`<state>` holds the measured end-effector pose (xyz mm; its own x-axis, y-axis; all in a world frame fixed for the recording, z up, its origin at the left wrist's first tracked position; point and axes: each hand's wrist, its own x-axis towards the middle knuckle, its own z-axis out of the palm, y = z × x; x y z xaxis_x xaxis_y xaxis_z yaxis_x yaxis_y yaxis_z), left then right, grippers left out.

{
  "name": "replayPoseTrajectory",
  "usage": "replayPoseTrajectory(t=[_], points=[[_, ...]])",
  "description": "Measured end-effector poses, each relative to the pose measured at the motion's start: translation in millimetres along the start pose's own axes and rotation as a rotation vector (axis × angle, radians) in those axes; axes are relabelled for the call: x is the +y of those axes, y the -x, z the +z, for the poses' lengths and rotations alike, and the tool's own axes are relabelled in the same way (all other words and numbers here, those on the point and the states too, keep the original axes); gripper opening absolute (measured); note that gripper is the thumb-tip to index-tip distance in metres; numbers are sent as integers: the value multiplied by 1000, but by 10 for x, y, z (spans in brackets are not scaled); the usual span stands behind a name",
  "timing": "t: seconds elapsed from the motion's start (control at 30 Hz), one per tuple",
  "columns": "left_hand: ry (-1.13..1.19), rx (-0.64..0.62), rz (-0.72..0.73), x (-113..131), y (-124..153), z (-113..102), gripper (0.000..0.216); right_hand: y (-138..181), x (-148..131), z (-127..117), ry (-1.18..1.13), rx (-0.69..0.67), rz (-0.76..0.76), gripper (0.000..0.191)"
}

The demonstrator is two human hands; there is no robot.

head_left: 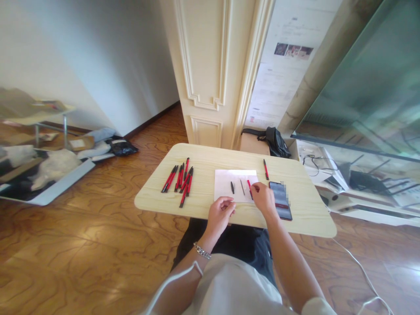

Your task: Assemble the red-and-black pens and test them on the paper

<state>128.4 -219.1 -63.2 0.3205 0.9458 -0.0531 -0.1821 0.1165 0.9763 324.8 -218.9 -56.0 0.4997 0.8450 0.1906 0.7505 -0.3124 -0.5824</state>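
Note:
A white sheet of paper (223, 177) lies on the light wooden table in front of me. On it are a short black pen part (232, 187) and a thin dark pen refill (242, 187). Close by, my right hand (264, 199) pinches a red pen barrel (249, 183) at the sheet's right side. My left hand (221, 216) hovers over the sheet's near left corner, thumb and fingertips drawn together; anything between them is too small to make out. Several red and black pens (181, 179) lie in a loose group on the left.
One red and black pen (266, 169) lies beyond my right hand. A dark phone (280, 205) rests beside my right wrist. The table (308, 205) has rounded corners. A black bag (277, 142) sits behind it, and a white cable (357, 264) runs over the floor.

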Motion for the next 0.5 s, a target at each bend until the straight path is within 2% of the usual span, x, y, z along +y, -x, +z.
replayPoseTrajectory(t=[0.13, 0.33, 0.5], points=[[-61, 29, 51, 80, -26, -48, 28, 195, -42, -25, -174, 119, 97, 38], [-288, 194, 226, 113, -146, -205, 24, 446, -20, 76, -366, 272, 234, 54], [-487, 189, 291, 18, -185, -279, 24, 426, 42, 118, -470, 285, 242, 57]])
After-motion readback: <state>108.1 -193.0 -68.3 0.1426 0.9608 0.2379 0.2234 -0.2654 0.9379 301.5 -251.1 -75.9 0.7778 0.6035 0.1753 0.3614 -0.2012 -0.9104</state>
